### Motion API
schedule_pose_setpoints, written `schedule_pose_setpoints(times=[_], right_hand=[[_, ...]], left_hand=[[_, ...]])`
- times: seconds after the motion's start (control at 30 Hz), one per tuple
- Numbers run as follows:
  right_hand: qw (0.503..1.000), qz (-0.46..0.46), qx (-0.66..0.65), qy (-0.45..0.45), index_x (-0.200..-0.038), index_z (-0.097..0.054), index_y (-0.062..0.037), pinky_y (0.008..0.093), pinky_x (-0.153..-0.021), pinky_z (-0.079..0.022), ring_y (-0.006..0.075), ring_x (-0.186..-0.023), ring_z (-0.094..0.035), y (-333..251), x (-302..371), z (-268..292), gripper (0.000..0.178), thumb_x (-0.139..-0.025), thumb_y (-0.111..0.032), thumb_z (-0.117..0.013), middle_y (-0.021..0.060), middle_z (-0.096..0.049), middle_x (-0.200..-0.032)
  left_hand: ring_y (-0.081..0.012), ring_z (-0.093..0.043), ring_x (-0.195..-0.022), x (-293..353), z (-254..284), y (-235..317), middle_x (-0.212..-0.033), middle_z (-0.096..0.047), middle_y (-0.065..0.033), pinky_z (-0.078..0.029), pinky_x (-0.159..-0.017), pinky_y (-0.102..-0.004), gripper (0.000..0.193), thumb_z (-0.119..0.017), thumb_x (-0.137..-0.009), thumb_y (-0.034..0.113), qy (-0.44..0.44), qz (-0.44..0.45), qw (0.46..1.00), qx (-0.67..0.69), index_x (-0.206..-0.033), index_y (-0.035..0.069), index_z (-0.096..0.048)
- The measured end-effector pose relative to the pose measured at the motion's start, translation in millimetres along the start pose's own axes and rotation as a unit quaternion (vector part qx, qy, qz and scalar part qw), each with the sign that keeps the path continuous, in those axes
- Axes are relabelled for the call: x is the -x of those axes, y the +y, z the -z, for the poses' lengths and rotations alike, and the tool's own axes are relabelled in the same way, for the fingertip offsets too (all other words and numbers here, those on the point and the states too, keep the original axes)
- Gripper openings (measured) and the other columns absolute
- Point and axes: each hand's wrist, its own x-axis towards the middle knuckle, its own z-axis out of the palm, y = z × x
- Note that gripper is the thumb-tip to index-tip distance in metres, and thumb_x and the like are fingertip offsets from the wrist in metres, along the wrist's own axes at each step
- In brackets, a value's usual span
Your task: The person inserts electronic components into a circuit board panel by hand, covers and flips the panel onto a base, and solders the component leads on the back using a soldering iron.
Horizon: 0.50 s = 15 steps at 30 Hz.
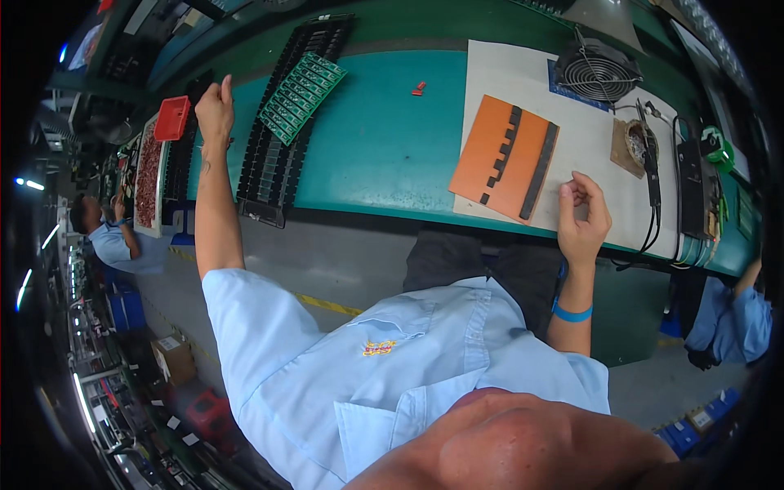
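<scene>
My left hand [215,113] is raised over the left part of the bench, between a red plastic bin [172,118] and a black slotted rack [273,151]. Its fingers are curled closed with the thumb sticking up, and whatever is inside them is hidden. A green panel of small circuit boards [304,96] lies aslant on the rack. My right hand [585,214] hovers at the bench's front edge, loosely curled, thumb and fingers apart, with nothing visible in it. Just left of it lies an orange board [498,159] with a stepped black strip and a dark bar.
Two small red parts [419,88] lie on the teal bench mat [376,139]. On the white sheet [596,147] are a black fan [599,73], a soldering iron [651,175] and a round tip-cleaner [635,140]. A tray of reddish parts [149,175] stands far left. Other people sit at both sides.
</scene>
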Motion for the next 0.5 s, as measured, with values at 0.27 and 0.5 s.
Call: schedule_pose_setpoints(times=[0.27, 0.5], right_hand=[[1.000, 0.016, -0.017, 0.008, -0.113, -0.069, 0.0025, 0.0252, -0.068, -0.050, 0.0150, -0.072, -0.058, -1.4, 1.5, 1.9, 0.024, -0.089, 0.005, -0.072, 0.0074, -0.069, -0.088], [0.999, 0.014, -0.031, 0.005, -0.110, -0.071, 0.0025, 0.0256, -0.067, -0.050, 0.0154, -0.071, -0.058, 0.6, 0.9, 4.7, 0.022, -0.088, 0.004, -0.072, 0.0077, -0.069, -0.087]], left_hand=[[-0.0219, -0.054, -0.054, 112.6, -1.7, 233.8, -0.071, -0.059, -0.0043, -0.045, -0.051, -0.0361, 0.034, -0.074, -0.097, 0.031, -0.052, -0.347, 0.920, 0.176, -0.077, 0.006, -0.063], [-0.0270, -0.063, -0.064, 144.7, -57.6, 298.7, -0.081, -0.065, -0.0049, -0.051, -0.059, -0.0401, 0.032, -0.068, -0.100, 0.035, -0.111, -0.384, 0.908, 0.124, -0.082, 0.008, -0.067]])
